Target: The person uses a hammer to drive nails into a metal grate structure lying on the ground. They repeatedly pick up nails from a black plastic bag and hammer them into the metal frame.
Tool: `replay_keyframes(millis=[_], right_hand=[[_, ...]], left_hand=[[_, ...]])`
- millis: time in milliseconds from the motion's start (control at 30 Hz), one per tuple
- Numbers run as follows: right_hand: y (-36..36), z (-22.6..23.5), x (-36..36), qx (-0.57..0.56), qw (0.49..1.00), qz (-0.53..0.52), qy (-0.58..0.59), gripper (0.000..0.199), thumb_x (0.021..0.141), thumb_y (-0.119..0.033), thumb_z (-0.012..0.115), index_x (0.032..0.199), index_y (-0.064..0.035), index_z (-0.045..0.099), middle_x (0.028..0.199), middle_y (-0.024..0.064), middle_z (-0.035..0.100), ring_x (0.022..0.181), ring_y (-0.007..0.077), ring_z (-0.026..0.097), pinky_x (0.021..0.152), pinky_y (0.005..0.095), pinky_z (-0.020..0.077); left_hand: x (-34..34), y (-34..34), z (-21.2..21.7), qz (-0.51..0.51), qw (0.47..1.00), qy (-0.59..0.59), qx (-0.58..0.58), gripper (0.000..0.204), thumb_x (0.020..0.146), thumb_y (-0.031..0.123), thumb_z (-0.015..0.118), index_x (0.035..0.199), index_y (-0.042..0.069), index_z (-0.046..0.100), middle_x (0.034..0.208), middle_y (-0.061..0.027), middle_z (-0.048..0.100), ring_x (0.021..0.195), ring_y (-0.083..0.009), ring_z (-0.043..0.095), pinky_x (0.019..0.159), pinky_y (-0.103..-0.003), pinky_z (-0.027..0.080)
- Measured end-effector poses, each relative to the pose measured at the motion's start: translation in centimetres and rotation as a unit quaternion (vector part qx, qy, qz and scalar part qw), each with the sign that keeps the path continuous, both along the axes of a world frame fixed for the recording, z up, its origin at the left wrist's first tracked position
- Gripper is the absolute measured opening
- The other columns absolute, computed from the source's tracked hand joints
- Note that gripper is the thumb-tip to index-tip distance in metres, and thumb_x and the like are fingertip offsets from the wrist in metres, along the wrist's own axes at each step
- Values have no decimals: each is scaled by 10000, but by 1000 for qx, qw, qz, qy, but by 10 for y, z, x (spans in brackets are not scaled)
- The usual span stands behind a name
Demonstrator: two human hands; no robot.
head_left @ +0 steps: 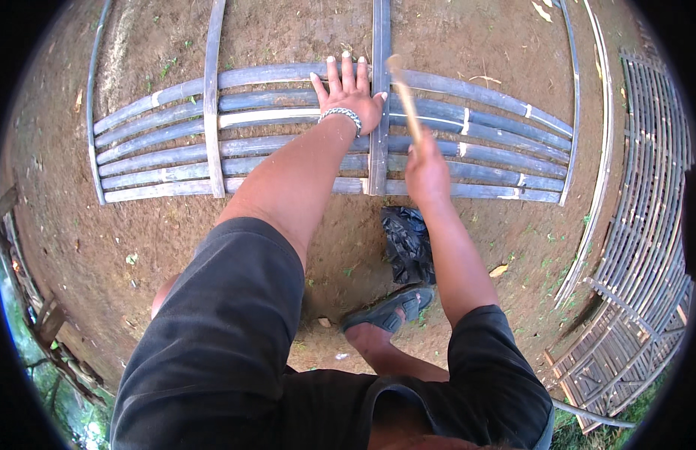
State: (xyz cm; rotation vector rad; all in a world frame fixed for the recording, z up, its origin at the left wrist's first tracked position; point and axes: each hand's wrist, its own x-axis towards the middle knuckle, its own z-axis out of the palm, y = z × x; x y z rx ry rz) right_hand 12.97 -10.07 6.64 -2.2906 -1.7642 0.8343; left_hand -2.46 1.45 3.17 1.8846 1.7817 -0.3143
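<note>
A panel of grey split-bamboo slats (164, 154) lies on the ground before me, with upright strips crossing the long slats. My left hand (351, 101), a chain bracelet at its wrist, presses flat on the upper slats with fingers spread, just left of the middle upright strip (378, 150). My right hand (428, 172) is closed around the pale wooden handle of a hammer (408, 101). The hammer's upper end is beside the right edge of that strip; its head is hard to make out. Small dark dots show along the strip.
A crumpled black plastic bag (408, 244) lies below the panel, next to my sandalled foot (389, 315). Long bamboo poles (599, 172) and another slatted bamboo panel (648, 180) are at the right. Wooden pieces (48, 322) line the left edge, with greenery beyond.
</note>
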Motion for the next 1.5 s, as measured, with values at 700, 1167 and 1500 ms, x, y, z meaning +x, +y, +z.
replay_keyframes(millis=[700, 1167, 1500], right_hand=[[-11, -22, 15, 135, 990, 8, 36, 442, 985, -127, 608, 1399, -31, 486, 1119, 285, 675, 1032, 501, 648, 854, 534, 538], [26, -9, 117, 127, 958, 236, -104, 350, 774, -76, 721, 1108, -139, 636, 985, 99, 683, 872, 346, 692, 752, 454, 575], [106, 1, 144, 187, 900, 377, -118, 349, 724, -43, 730, 1036, -169, 636, 962, 61, 658, 913, 302, 690, 773, 449, 569]], left_hand=[[0, 3, -1, 1, 1000, -2, 11, 779, 1059, 546, 299, 1662, 153, -2, 1732, -115, -58, 1578, -383, -110, 1234, -637, -48], [-7, 10, 12, -28, 997, -3, -70, 877, 1026, 590, 394, 1660, 172, -45, 1722, -100, -156, 1564, -386, -183, 1214, -654, -77], [-5, 11, 14, -42, 996, 3, -75, 887, 1012, 473, 481, 1657, 137, -25, 1717, -155, -136, 1552, -444, -180, 1200, -695, -48]])
